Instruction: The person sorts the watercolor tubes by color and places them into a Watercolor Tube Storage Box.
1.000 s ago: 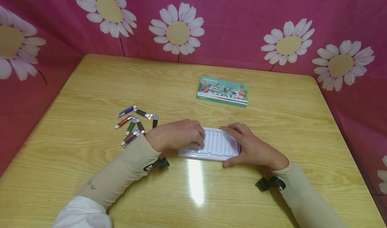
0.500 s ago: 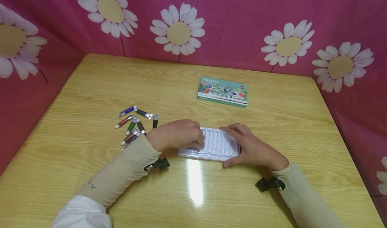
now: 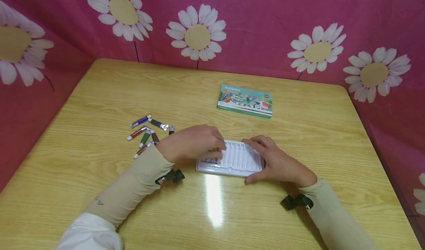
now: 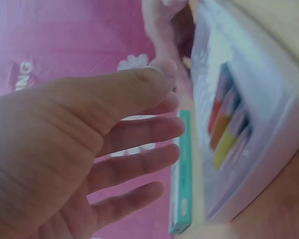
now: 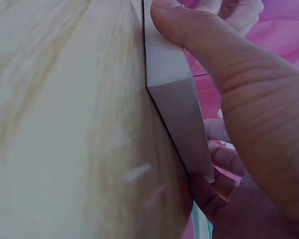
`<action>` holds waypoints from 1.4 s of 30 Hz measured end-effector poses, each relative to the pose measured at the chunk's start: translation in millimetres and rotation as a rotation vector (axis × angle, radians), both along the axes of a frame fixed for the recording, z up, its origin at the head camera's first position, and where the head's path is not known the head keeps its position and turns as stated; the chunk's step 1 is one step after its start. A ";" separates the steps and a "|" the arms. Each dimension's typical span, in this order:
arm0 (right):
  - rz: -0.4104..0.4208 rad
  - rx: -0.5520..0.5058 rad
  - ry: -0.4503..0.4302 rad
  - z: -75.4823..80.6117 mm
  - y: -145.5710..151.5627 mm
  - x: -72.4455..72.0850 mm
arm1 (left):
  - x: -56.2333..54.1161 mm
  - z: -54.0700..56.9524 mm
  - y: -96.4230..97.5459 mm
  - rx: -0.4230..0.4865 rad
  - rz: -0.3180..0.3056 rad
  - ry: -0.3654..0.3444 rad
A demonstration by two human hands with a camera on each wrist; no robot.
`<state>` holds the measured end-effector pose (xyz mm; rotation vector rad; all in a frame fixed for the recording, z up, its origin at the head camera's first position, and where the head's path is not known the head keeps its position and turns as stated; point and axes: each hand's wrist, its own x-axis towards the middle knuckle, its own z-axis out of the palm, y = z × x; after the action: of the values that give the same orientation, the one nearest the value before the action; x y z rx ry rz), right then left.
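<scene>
A white slotted plastic tray (image 3: 245, 158) lies on the table between both hands. My right hand (image 3: 280, 163) grips its right end, thumb along the near edge and fingers at the far edge. Over the left end hovers my left hand (image 3: 194, 143), its fingers loosely bent; the left wrist view shows nothing between thumb and fingertips. Seen there, a red paint tube (image 4: 217, 110), an orange one (image 4: 220, 130) and a yellow one (image 4: 224, 149) lie side by side in the tray, with a paler tube beside them. The slots toward the right hand hold no tubes.
Several loose paint tubes, among them a blue one (image 3: 141, 121), a red one (image 3: 137, 133) and a green one (image 3: 145, 138), lie scattered left of the tray, partly behind the left forearm. A green paint box (image 3: 244, 101) lies farther back. Flowered pink cloth (image 3: 255, 28) hangs behind the table.
My left hand has drawn slightly up and back from the tray's left end, uncovering tubes there. The right hand keeps its grip on the tray, which stays in place.
</scene>
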<state>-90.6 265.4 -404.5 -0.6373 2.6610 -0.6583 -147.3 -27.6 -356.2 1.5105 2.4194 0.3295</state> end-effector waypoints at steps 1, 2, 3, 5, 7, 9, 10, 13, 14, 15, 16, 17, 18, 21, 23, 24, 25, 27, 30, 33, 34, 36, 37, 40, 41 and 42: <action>-0.001 0.001 0.000 -0.2 -0.1 -0.1 | -0.8 2.0 -2.4 0.002 0.014 0.003; -0.002 0.001 -0.002 -0.3 -0.2 -0.3 | -1.7 4.1 -5.2 0.006 0.032 0.003; -0.003 0.001 -0.003 -0.5 -0.3 -0.3 | -2.4 6.7 -8.0 0.008 0.053 0.000; -0.005 0.002 -0.004 -0.7 -0.3 -0.3 | -4.3 11.1 -14.1 0.008 0.088 0.006; -0.006 0.003 -0.002 -0.8 -0.4 -0.1 | -6.2 15.4 -20.7 0.009 0.130 0.005; -0.007 0.005 0.001 -0.9 -0.4 0.1 | -8.6 20.4 -27.7 0.014 0.160 -0.005; -0.006 0.007 0.003 -0.8 -0.4 0.2 | -9.7 22.8 -31.6 0.017 0.181 -0.013; -0.006 0.012 0.006 -0.8 -0.5 0.1 | -13.4 31.0 -43.7 0.035 0.238 -0.038; -0.006 0.013 0.005 -0.9 -0.5 0.0 | -14.4 33.7 -48.2 0.034 0.257 -0.040; -0.006 0.014 0.003 -1.0 -0.6 -0.1 | -15.2 36.0 -52.9 0.033 0.281 -0.044; -0.004 0.015 0.002 -1.1 -0.7 -0.2 | -15.6 38.4 -57.5 0.023 0.314 -0.056; -0.004 0.016 0.002 -1.2 -0.7 -0.3 | -15.8 40.8 -61.8 0.014 0.340 -0.072; -0.004 0.017 0.001 -1.4 -0.8 -0.4 | -15.9 42.8 -66.1 -0.001 0.369 -0.087; -0.005 0.017 -0.002 -1.5 -0.7 -0.4 | -16.2 46.7 -77.7 -0.028 0.438 -0.131; -0.011 0.018 -0.005 -1.4 -0.6 -0.4 | -17.0 48.0 -84.0 -0.030 0.457 -0.133; -0.014 0.019 -0.008 -1.2 -0.5 -0.3 | -17.6 48.0 -87.2 -0.027 0.458 -0.122; -0.017 0.020 -0.011 -1.2 -0.4 -0.3 | -18.0 48.4 -90.3 -0.022 0.459 -0.111; -0.019 0.023 -0.013 -1.2 -0.3 -0.4 | -18.7 48.3 -96.7 -0.016 0.461 -0.098; -0.017 0.024 -0.014 -1.1 -0.5 -0.7 | -19.0 48.7 -107.6 -0.014 0.468 -0.105; -0.016 0.024 -0.013 -1.3 -0.3 -1.1 | -21.1 48.3 -117.7 -0.022 0.498 -0.154; -0.017 0.025 -0.013 -1.3 -0.2 -1.1 | -22.2 48.0 -120.8 -0.027 0.510 -0.175; -0.019 0.021 -0.016 -1.3 0.0 -1.2 | -24.8 47.3 -126.6 -0.034 0.538 -0.212; -0.019 0.019 -0.016 -1.3 0.1 -1.1 | -26.1 46.7 -129.3 -0.041 0.552 -0.225; -0.017 0.010 -0.021 -1.0 -0.2 -0.9 | -29.2 45.0 -135.5 -0.061 0.576 -0.248; -0.016 0.007 -0.023 -0.9 -0.3 -0.9 | -29.9 44.5 -136.9 -0.071 0.577 -0.248; -0.016 0.005 -0.024 -0.6 -0.4 -0.8 | -30.6 44.0 -137.9 -0.083 0.583 -0.262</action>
<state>-91.5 265.0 -405.1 -0.6037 2.6474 -0.6589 -177.9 -165.5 -312.2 0.6486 2.5629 0.4955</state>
